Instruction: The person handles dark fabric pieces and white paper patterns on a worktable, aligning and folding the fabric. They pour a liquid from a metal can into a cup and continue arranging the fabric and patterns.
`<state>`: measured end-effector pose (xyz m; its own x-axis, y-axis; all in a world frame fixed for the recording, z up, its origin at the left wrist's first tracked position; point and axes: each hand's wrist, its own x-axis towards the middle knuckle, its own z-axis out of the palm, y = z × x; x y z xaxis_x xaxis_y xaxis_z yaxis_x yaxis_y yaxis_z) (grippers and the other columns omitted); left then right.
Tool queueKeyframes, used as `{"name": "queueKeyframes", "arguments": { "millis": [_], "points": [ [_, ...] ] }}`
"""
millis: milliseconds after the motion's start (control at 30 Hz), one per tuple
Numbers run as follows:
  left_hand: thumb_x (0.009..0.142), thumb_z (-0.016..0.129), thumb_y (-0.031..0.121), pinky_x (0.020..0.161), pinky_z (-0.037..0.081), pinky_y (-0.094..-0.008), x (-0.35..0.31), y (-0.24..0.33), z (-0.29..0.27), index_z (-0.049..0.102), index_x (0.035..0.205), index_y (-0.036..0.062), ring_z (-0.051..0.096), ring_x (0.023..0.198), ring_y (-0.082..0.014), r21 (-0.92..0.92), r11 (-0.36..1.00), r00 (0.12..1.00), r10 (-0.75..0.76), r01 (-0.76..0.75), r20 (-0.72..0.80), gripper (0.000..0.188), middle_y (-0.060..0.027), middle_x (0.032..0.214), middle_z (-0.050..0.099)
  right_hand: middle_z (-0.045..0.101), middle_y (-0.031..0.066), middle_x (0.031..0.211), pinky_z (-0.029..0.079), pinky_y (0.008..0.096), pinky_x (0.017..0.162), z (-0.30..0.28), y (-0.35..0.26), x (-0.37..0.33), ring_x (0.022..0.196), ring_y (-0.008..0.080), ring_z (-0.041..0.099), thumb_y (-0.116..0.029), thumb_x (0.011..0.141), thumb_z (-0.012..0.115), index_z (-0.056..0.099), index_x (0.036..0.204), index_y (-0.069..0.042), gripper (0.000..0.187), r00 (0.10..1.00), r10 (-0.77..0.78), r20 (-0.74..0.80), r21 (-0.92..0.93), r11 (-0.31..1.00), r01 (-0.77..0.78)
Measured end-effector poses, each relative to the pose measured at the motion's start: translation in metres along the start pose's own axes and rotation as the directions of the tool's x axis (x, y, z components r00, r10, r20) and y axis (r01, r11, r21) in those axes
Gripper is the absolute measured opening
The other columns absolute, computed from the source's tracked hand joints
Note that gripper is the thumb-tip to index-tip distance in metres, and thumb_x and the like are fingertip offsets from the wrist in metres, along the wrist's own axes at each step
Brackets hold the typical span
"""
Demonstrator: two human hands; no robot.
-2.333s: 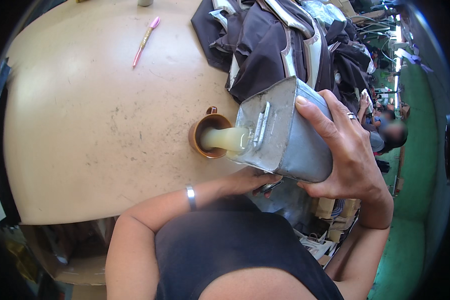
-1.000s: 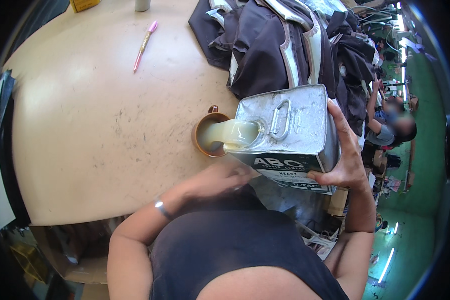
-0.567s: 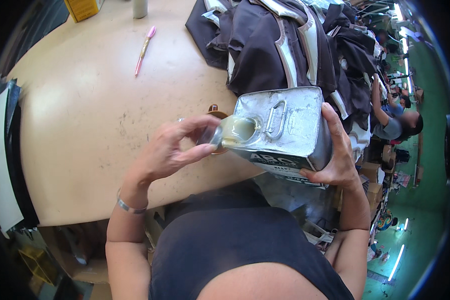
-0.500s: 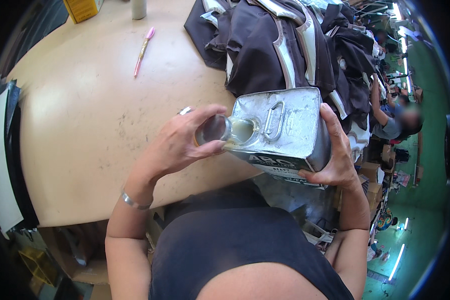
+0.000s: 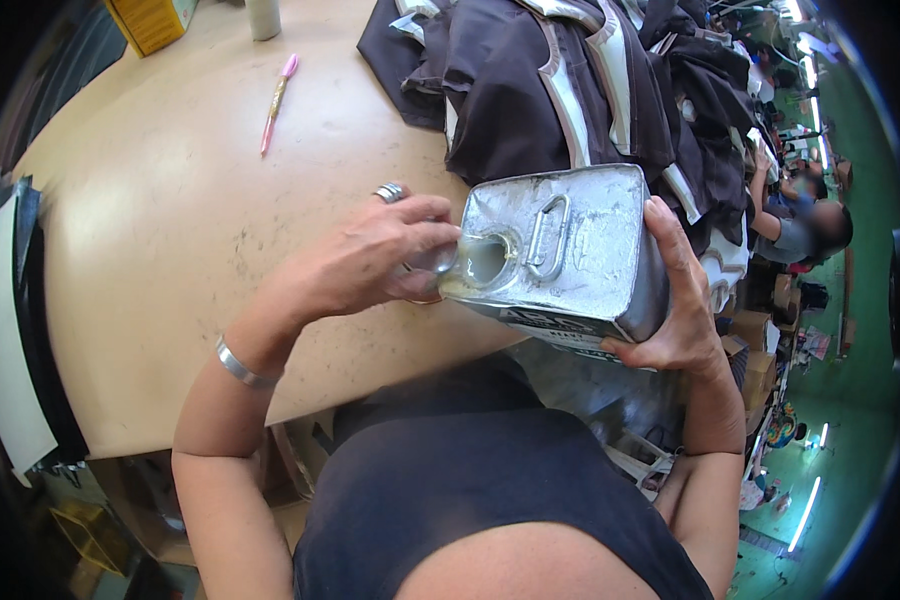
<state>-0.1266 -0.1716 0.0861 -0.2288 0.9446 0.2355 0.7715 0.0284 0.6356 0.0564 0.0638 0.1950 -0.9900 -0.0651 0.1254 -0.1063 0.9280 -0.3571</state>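
Note:
A silver metal can [image 5: 605, 235] with a dark green and white label is tilted to the left over the table's front edge. My right hand [image 5: 680, 310] grips the can's bottom end, fingers on the upper side and thumb on the label. Its round open mouth [image 5: 486, 258] shows pale, cloudy liquid inside, and beside it is a wire handle [image 5: 548, 238]. My left hand [image 5: 375, 250] is closed on a small see-through jar [image 5: 434, 262], held right against the can's mouth. Fingers cover most of the jar, so its contents are hidden.
On the tan table [image 5: 170, 260] lies a pink pen [image 5: 278, 105]. Dark brown cloth pieces with white edging [image 5: 570, 90] pile up beyond the can. At the back left stand a yellow box [image 5: 152, 22] and a grey cylinder [image 5: 263, 18]. Another person [image 5: 805, 228] works at far right.
My left hand has turned over the jar, hiding more of it, and its wrist has shifted left. The can stays tilted in my right hand, nearly where it was.

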Motion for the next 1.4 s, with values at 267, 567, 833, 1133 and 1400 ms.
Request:
{"name": "queueKeyframes", "arguments": {
  "millis": [267,567,833,1133,1400],
  "points": [
    [0.068,0.066,0.009,0.089,0.042,-0.0351,0.012,0.008,-0.001,0.058,0.111,0.0087,0.05,0.101,-0.0253,0.012,0.997,0.997,0.078,-0.078,0.014,0.043,-0.0063,0.117,0.051,0.038,0.0268,0.131,0.03,0.0448,0.101,0.001,0.005,-0.001,0.122,0.0431,0.037,-0.03,0.038,0.077,0.035,0.134,-0.008,0.107,0.999,0.032,0.005,0.057,0.998,-0.032],
    [0.069,0.064,0.008,0.086,0.043,-0.0344,0.014,0.014,-0.001,0.059,0.106,0.0043,0.05,0.099,-0.0256,0.101,0.993,0.997,0.048,-0.053,0.053,0.037,-0.0071,0.11,0.052,0.038,0.0271,0.13,0.03,0.0448,0.101,0.001,0.008,-0.002,0.122,0.0431,0.037,-0.031,0.039,0.077,0.034,0.135,-0.008,0.107,0.999,0.029,0.019,0.043,0.999,-0.03],
    [0.069,0.064,0.012,0.083,0.043,-0.0343,0.013,0.006,-0.007,0.06,0.103,0.0055,0.05,0.096,-0.0247,0.238,0.971,0.996,-0.041,0.021,0.081,0.035,-0.006,0.105,0.054,0.037,0.0261,0.131,0.028,0.0453,0.103,0.001,0.013,-0.01,0.123,0.0418,0.036,-0.032,0.04,0.078,0.033,0.135,-0.008,0.108,1.0,0.026,-0.001,0.057,0.998,-0.026],
    [0.066,0.066,0.012,0.081,0.043,-0.0333,0.004,-0.002,0.012,0.061,0.099,0.0064,0.051,0.093,-0.0234,0.244,0.966,0.992,-0.103,0.082,0.076,0.034,-0.0051,0.103,0.055,0.039,0.0277,0.129,0.029,0.0448,0.102,0.001,0.012,-0.012,0.123,0.0431,0.035,-0.03,0.041,0.077,0.033,0.134,-0.005,0.106,0.999,0.04,0.03,0.025,0.999,-0.04],
    [0.068,0.063,0.006,0.08,0.045,-0.0339,-0.033,-0.01,-0.011,0.061,0.097,0.0069,0.057,0.092,-0.0249,0.076,0.96,0.95,-0.25,0.268,-0.186,0.029,-0.0084,0.104,0.057,0.039,0.0251,0.13,0.026,0.0427,0.104,-0.005,0.021,-0.034,0.124,0.0392,0.036,-0.033,0.042,0.077,0.033,0.134,-0.002,0.106,0.988,0.157,0.002,0.126,0.98,-0.156]
  ]
}}
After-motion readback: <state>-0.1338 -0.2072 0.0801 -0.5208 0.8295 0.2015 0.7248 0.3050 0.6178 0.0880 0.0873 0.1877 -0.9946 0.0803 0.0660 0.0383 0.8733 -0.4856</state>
